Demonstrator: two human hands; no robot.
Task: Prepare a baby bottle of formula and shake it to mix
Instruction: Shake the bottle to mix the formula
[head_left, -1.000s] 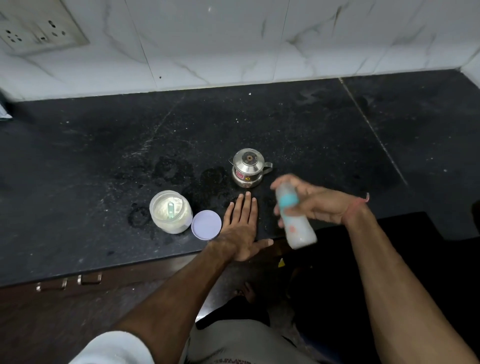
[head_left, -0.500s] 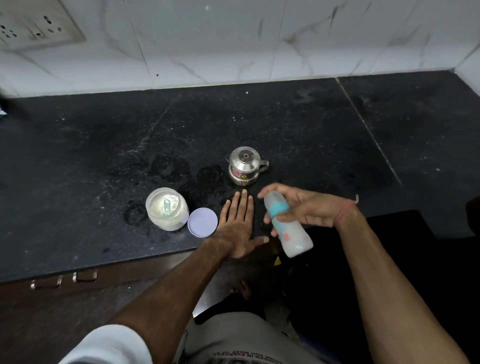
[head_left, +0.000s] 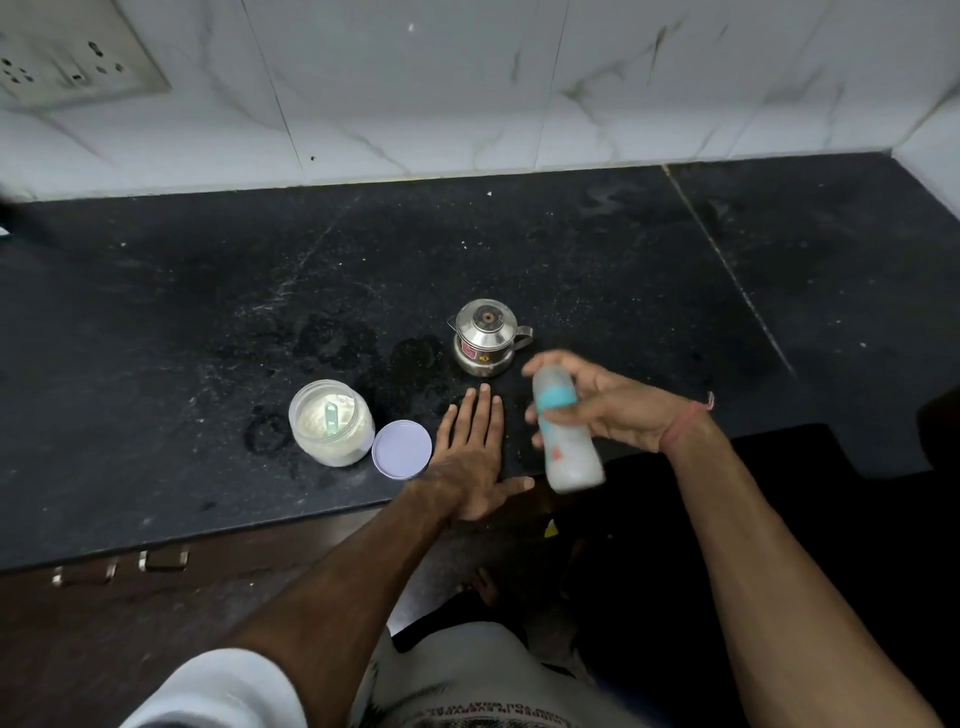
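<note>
While my right hand (head_left: 613, 410) grips the baby bottle (head_left: 566, 431) around its upper part, fingers and thumb curled about the teal collar, the bottle hangs tilted in the air over the front edge of the black table (head_left: 208, 322), its cap end pointing away from me and its milky white base toward me; its outline is blurred. My left hand (head_left: 470, 457) lies flat on the table just left of the bottle, palm down, fingers straight and together, thumb spread toward the edge, holding nothing. Just left of that hand sits a round lilac lid (head_left: 401, 449), touching or nearly touching an open jar of white powder (head_left: 331, 422) with a pale green scoop (head_left: 330, 418) standing in it. Beyond my fingertips a small lidded steel pot (head_left: 487, 338) stands upright on the table. A white marbled tile wall (head_left: 467, 88) with a switch plate (head_left: 72, 62) rises behind.
</note>
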